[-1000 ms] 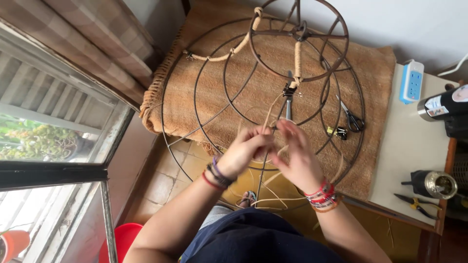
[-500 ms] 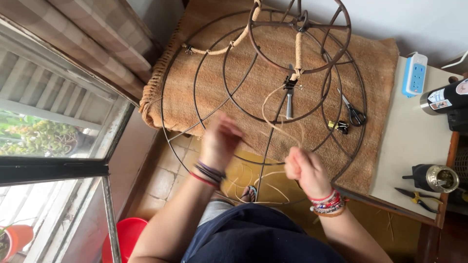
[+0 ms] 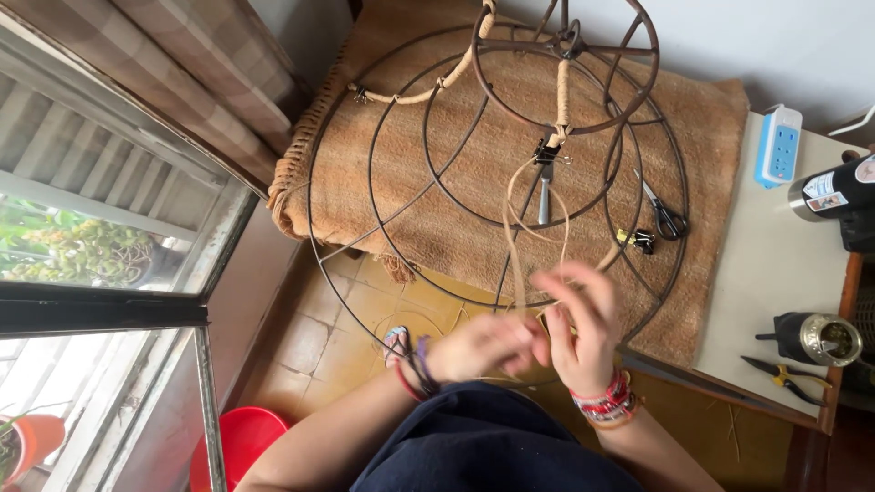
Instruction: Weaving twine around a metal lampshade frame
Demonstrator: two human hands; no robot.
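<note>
The round wire frame (image 3: 492,173), a dome of dark metal rings and spokes, lies over the brown woven mat (image 3: 428,210) on the surface, its near rim hanging past the edge above the tiled floor (image 3: 319,337). A pale rattan strand (image 3: 512,228) drops in a loop from the black binder clip (image 3: 547,153) on the middle spoke down to the hands. Half a second ago the hands were spread, the left raised toward the frame; now they have come together low, just beyond the near rim. The left hand (image 3: 483,346) and right hand (image 3: 583,333) touch, fingers blurred and curled around the strand's lower end, so the exact grip cannot be told. The slack looks gathered for another wrap. Scissors (image 3: 663,211) lie on the mat to the right, with a second small clip (image 3: 643,240) beside them.
</note>
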